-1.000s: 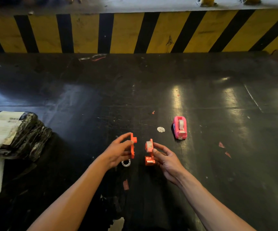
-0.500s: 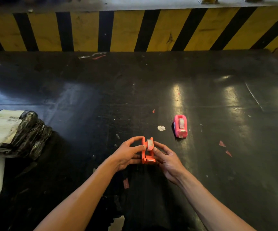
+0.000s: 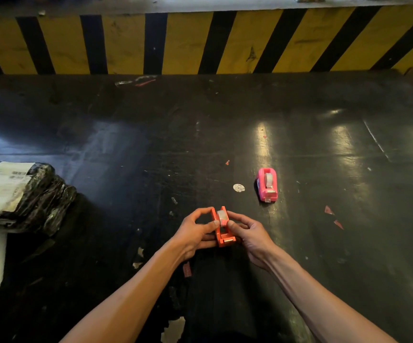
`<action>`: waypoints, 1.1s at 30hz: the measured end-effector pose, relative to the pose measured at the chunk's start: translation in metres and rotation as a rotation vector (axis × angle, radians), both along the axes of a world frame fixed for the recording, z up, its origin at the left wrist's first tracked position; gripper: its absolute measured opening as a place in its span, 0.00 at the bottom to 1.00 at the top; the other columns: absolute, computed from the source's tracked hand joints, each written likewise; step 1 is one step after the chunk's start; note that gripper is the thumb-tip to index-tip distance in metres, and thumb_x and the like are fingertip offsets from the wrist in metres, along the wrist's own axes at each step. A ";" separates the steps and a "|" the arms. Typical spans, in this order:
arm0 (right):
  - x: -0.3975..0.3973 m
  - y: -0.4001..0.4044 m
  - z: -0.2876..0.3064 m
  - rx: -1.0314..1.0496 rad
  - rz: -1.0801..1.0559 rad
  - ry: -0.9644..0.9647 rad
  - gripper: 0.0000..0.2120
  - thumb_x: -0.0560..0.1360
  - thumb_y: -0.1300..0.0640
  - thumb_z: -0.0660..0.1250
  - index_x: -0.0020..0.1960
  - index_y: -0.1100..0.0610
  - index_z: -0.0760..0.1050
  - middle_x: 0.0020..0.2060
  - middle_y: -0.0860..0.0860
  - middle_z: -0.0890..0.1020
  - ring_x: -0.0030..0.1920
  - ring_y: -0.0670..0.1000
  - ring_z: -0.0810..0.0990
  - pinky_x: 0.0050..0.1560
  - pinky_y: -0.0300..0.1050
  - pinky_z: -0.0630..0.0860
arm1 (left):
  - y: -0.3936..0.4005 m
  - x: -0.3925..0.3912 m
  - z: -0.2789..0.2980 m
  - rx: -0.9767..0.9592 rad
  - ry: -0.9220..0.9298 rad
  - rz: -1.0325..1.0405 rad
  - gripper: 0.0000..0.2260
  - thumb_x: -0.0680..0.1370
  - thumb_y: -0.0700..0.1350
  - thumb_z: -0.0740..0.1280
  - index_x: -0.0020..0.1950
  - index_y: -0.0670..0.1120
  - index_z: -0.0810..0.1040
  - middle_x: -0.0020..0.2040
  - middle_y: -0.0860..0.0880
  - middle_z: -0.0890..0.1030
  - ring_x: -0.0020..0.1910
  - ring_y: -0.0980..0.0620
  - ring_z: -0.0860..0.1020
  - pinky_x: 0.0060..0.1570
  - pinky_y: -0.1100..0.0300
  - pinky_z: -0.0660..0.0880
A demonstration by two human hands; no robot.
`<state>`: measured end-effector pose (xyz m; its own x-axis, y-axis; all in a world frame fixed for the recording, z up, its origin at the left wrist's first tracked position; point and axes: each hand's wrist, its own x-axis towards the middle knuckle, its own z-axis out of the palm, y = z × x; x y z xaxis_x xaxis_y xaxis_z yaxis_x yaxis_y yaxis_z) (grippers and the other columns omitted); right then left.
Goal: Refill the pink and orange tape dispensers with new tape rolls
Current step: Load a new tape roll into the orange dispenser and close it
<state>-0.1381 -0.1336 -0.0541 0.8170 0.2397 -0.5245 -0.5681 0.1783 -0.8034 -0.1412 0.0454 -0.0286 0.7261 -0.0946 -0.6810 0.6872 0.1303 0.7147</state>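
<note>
The orange tape dispenser (image 3: 224,234) sits low in the middle of the black table, gripped from both sides. My left hand (image 3: 195,231) presses on its left wall and my right hand (image 3: 247,231) on its right wall, thumbs near the top. A pale tape roll (image 3: 222,216) shows between the two orange walls. The pink tape dispenser (image 3: 266,184) stands alone further back and to the right, with a grey tape roll (image 3: 267,179) seated in it and no hand near it.
A black-wrapped parcel with a white label (image 3: 19,196) lies at the left edge. A small round white sticker (image 3: 238,187) lies left of the pink dispenser. Paper scraps dot the black table (image 3: 324,149). A yellow-and-black striped wall (image 3: 200,43) closes the far side.
A second ago my hands held two separate orange halves apart. They came together into one dispenser, and both hands now squeeze it, with thumbs shifted onto the top by the roll.
</note>
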 end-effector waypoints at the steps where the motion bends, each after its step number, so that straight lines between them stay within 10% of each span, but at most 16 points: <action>1: 0.001 0.000 0.000 -0.021 0.014 -0.012 0.13 0.77 0.61 0.69 0.61 0.53 0.81 0.55 0.61 0.84 0.56 0.59 0.83 0.58 0.59 0.80 | -0.001 -0.001 -0.001 0.001 -0.003 0.005 0.21 0.78 0.38 0.69 0.69 0.53 0.72 0.60 0.38 0.82 0.52 0.41 0.85 0.48 0.46 0.84; 10: 0.005 -0.012 -0.003 -0.173 0.158 -0.039 0.14 0.79 0.60 0.67 0.63 0.49 0.80 0.55 0.55 0.85 0.55 0.53 0.84 0.56 0.52 0.81 | -0.005 -0.012 -0.014 0.106 -0.032 -0.076 0.24 0.81 0.39 0.66 0.74 0.54 0.68 0.59 0.42 0.83 0.55 0.46 0.84 0.55 0.49 0.82; 22: 0.003 -0.008 -0.007 -0.743 0.526 -0.317 0.16 0.82 0.59 0.60 0.66 0.49 0.77 0.61 0.47 0.79 0.58 0.42 0.73 0.54 0.34 0.67 | 0.005 -0.029 -0.037 1.154 -0.612 -0.671 0.28 0.80 0.53 0.66 0.78 0.56 0.61 0.69 0.49 0.70 0.68 0.49 0.71 0.63 0.53 0.75; 27: -0.006 -0.004 -0.013 -0.863 0.447 -0.481 0.15 0.82 0.58 0.61 0.67 0.53 0.77 0.61 0.52 0.81 0.61 0.48 0.77 0.57 0.35 0.66 | 0.016 -0.017 -0.036 1.079 -0.756 -0.934 0.32 0.80 0.48 0.66 0.80 0.55 0.55 0.80 0.52 0.60 0.80 0.50 0.54 0.76 0.48 0.61; 33: -0.026 -0.010 -0.021 -0.873 0.339 -0.811 0.16 0.76 0.53 0.70 0.64 0.49 0.76 0.53 0.42 0.78 0.55 0.41 0.74 0.60 0.40 0.73 | 0.025 -0.011 -0.042 1.178 -0.865 -0.894 0.23 0.80 0.54 0.65 0.75 0.53 0.69 0.70 0.51 0.74 0.72 0.52 0.68 0.67 0.51 0.70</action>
